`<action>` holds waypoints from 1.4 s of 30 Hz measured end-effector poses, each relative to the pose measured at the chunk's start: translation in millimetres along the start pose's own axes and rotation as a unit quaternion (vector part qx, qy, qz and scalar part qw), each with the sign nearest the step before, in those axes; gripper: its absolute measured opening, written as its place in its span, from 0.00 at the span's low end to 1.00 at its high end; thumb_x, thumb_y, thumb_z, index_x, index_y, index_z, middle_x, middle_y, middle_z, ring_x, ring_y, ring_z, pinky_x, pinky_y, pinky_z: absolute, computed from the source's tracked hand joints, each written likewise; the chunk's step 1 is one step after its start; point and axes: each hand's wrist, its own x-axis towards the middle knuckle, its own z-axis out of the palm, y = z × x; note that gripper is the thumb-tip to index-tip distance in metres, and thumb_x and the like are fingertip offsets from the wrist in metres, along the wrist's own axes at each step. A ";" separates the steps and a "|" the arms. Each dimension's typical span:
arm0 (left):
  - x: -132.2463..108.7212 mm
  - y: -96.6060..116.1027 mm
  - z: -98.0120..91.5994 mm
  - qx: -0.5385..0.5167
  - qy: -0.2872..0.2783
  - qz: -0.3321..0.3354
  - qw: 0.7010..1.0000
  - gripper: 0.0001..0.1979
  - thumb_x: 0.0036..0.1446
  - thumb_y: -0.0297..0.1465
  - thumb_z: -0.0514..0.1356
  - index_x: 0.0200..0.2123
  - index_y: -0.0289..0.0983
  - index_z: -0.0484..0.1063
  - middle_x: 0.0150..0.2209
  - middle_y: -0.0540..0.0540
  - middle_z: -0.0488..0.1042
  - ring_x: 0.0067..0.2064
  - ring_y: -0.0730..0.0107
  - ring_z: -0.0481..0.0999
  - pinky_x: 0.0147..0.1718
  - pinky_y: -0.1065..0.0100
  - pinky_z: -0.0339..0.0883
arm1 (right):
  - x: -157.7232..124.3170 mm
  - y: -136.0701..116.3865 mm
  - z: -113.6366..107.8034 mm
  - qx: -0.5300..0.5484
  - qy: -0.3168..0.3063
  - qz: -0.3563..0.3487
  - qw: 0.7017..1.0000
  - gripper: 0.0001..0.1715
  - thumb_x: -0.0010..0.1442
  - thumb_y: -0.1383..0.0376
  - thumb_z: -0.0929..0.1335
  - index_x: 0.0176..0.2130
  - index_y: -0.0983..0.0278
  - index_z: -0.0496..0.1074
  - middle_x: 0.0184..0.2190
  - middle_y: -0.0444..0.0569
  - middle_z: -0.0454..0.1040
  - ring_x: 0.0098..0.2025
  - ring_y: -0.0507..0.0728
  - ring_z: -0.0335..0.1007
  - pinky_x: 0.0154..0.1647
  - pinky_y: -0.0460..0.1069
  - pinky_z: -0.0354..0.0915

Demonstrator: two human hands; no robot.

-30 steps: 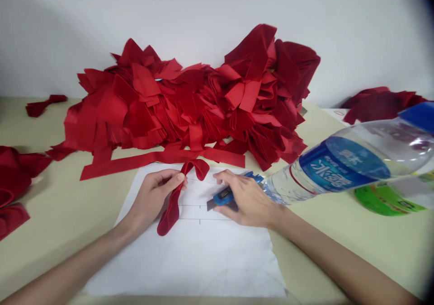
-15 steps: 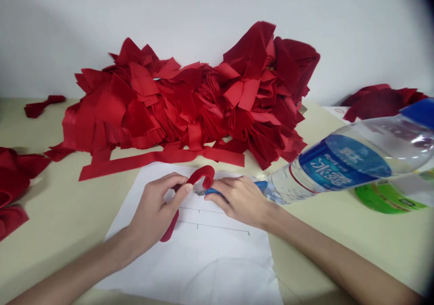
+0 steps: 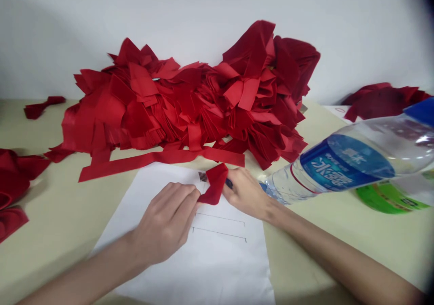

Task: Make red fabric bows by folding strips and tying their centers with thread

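Observation:
My left hand (image 3: 167, 217) is closed, its fingers pinching one end of a red velvet ribbon strip (image 3: 216, 187). The strip is folded over and rises between my two hands, above the white paper. My right hand (image 3: 246, 192) is closed around a slim blue tool (image 3: 229, 184) whose dark end shows between thumb and fingers; most of it is hidden, and its kind cannot be made out. The ribbon's far end touches the right fingertips. Beneath both hands lies the white paper sheet (image 3: 210, 269), with ruled lines and small tick marks.
A large heap of cut red ribbon strips (image 3: 190, 97) stands against the wall behind. A plastic water bottle (image 3: 342, 160) leans at the right, beside a green-labelled roll (image 3: 386, 196). More red ribbon (image 3: 13, 178) lies at left, and another pile (image 3: 379, 101) at far right.
My left hand has turned over, now back upward, and shifted slightly right. The ribbon has gone from a curled loop to a folded, raised piece. The paper has shifted slightly left.

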 end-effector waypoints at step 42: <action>27.7 3.0 -7.5 -0.587 -0.105 -0.520 0.611 0.10 0.53 0.28 0.62 0.40 0.42 0.76 0.38 0.50 0.75 0.41 0.70 0.70 0.42 0.70 0.61 | -16.6 -30.7 4.7 0.215 0.073 0.039 0.973 0.06 0.58 0.69 0.65 0.30 0.63 0.72 0.24 0.40 0.72 0.26 0.48 0.66 0.25 0.43 0.59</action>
